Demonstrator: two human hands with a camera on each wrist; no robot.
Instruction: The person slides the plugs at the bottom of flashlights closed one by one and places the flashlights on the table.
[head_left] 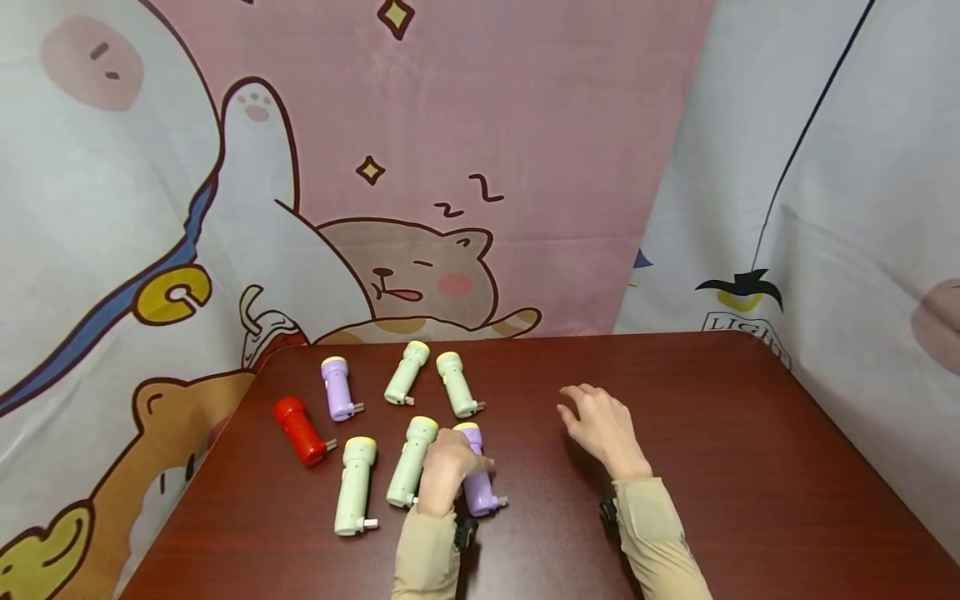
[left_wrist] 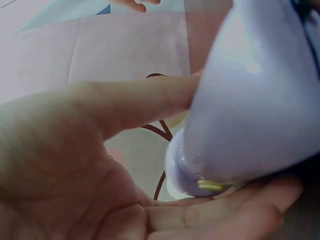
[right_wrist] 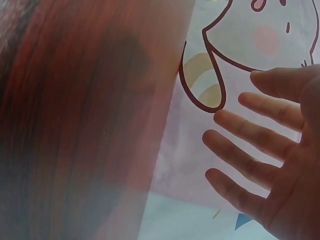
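My left hand [head_left: 448, 462] grips a purple flashlight [head_left: 480, 493] at the middle front of the table. In the left wrist view the thumb lies against one side of the purple barrel [left_wrist: 255, 100], and the fingers [left_wrist: 215, 217] are on the other side. Metal plug prongs stick out near its tail. Just left of this hand lies a pale green flashlight [head_left: 408, 471]. My right hand [head_left: 600, 421] hovers over the right part of the table, holding nothing; its fingers [right_wrist: 247, 145] are spread and nearly straight in the right wrist view.
More flashlights with prongs lie on the brown table [head_left: 675, 375]: a red one [head_left: 302, 431], another purple one [head_left: 338, 390], and pale green ones at the front left [head_left: 355, 487] and at the back [head_left: 407, 373] [head_left: 457, 385]. A cartoon-printed cloth [head_left: 570, 167] hangs behind.
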